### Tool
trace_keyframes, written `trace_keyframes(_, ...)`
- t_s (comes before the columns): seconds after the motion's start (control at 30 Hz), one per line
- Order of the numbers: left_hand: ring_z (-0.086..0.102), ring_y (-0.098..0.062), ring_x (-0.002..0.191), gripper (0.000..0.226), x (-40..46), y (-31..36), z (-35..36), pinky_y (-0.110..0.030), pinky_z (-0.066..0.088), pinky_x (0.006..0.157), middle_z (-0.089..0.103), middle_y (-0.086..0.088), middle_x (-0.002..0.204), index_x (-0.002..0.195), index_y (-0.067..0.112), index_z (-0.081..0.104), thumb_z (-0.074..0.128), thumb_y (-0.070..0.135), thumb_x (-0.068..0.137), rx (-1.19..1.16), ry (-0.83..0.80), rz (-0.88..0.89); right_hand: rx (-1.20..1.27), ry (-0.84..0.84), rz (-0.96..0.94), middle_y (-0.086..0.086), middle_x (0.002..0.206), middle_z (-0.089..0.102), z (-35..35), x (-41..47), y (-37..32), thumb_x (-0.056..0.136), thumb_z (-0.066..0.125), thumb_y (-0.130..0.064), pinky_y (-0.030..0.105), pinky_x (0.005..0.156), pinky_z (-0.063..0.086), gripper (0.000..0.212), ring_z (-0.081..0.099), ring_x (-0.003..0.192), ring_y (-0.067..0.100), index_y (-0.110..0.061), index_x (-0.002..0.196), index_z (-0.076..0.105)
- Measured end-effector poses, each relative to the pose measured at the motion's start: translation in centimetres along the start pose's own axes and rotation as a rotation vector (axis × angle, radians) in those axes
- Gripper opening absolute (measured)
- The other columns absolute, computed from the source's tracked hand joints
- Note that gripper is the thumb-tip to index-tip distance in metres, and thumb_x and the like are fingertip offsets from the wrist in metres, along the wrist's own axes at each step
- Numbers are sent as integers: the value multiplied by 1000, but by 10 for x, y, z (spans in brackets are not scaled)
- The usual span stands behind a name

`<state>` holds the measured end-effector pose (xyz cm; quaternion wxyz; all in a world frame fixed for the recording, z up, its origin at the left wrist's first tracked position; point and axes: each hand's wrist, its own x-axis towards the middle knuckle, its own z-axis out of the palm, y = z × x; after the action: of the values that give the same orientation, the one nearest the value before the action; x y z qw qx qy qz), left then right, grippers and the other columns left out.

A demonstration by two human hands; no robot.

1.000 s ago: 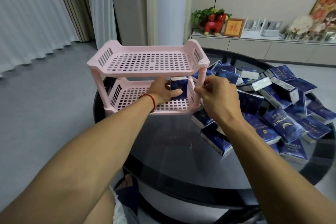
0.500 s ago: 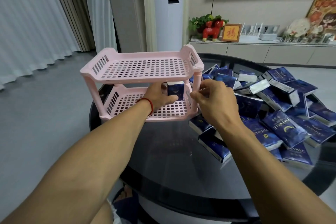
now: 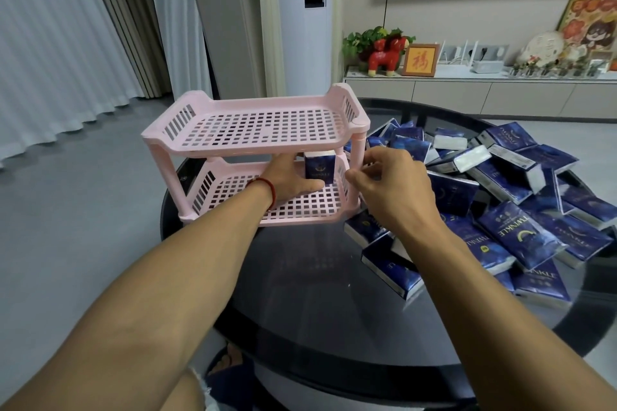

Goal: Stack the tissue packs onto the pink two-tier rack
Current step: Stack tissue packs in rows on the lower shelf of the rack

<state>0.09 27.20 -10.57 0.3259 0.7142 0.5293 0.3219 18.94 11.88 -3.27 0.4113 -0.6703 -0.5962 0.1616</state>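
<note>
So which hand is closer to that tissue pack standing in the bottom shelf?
Left. The left hand touches the tissue pack inside the lower tier; the right hand is outside the rack's end.

Both arms reach forward; left hand [image 3: 289,177] lies flat, right hand [image 3: 389,183] loosely curled.
</note>
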Motion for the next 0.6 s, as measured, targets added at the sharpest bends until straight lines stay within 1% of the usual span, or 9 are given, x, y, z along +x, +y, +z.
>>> trace_keyframes(0.07, 67, -20, 114, 77, -8, 7, -3, -42, 61, 92, 63, 2, 128, 122, 38, 59, 95, 34, 54, -5, -13, -12, 13, -43, -16, -10, 98, 75, -2, 0, 1, 89, 72, -35, 50, 77, 60, 14, 71, 92, 18, -30, 103, 73)
trace_keyframes(0.13, 65, -21, 114, 80, -14, 12, -6, -41, 60, 93, 60, 4, 130, 121, 42, 58, 94, 44, 50, 29, -3, -26, 19, -79, -32, -12, 101, 75, -8, -2, 2, 90, 71, -36, 48, 79, 60, 21, 70, 94, 14, -31, 110, 73)
trace_keyframes(0.2, 65, -18, 111, 81, -18, 14, -8, -40, 58, 94, 60, 7, 131, 125, 43, 57, 92, 48, 52, 79, 3, -32, 4, -53, -56, -11, 103, 75, -20, -5, 3, 92, 69, -32, 42, 85, 59, 26, 69, 94, 10, -28, 118, 72)
trace_keyframes(0.27, 67, -16, 104, 80, -27, 22, -12, -34, 59, 87, 61, 6, 131, 134, 35, 52, 91, 38, 63, 103, -2, -49, -17, -7, -82, -9, 101, 76, -36, -9, 6, 93, 67, -26, 34, 86, 57, 26, 68, 94, 8, -24, 119, 72)
trace_keyframes(0.33, 66, -14, 103, 85, -35, 29, -19, -27, 54, 82, 60, 3, 135, 144, 25, 44, 89, 29, 73, 138, -12, -94, -53, 19, -84, -9, 96, 74, -52, -15, 13, 94, 65, -20, 29, 83, 55, 22, 68, 90, 7, -22, 114, 74)
trace_keyframes(0.4, 62, -14, 110, 91, -46, 34, -28, -28, 50, 88, 55, 1, 145, 152, 21, 37, 87, 29, 77, 179, -33, -145, -97, 27, -77, -9, 91, 73, -65, -24, 23, 93, 64, -15, 28, 82, 55, 21, 67, 87, 6, -21, 109, 76)
trace_keyframes(0.5, 56, -20, 128, 88, -73, 44, -39, -34, 50, 102, 45, -2, 154, 158, 23, 27, 79, 35, 87, 257, -109, -101, -197, -10, -100, -6, 93, 75, -81, -38, 32, 91, 59, -6, 30, 85, 55, 27, 67, 90, 9, -20, 107, 76)
trace_keyframes(0.57, 51, -23, 133, 82, -96, 53, -42, -31, 42, 109, 46, -8, 154, 158, 19, 25, 72, 35, 93, 370, -168, -42, -267, -77, -148, -6, 98, 75, -87, -46, 36, 91, 60, -8, 33, 85, 56, 28, 67, 94, 13, -20, 111, 76)
trace_keyframes(0.6, 50, -23, 133, 78, -107, 58, -43, -26, 38, 108, 48, -10, 152, 157, 17, 27, 70, 33, 94, 449, -201, -12, -300, -115, -175, -8, 100, 74, -88, -50, 37, 92, 63, -12, 36, 85, 56, 26, 66, 96, 14, -22, 113, 75)
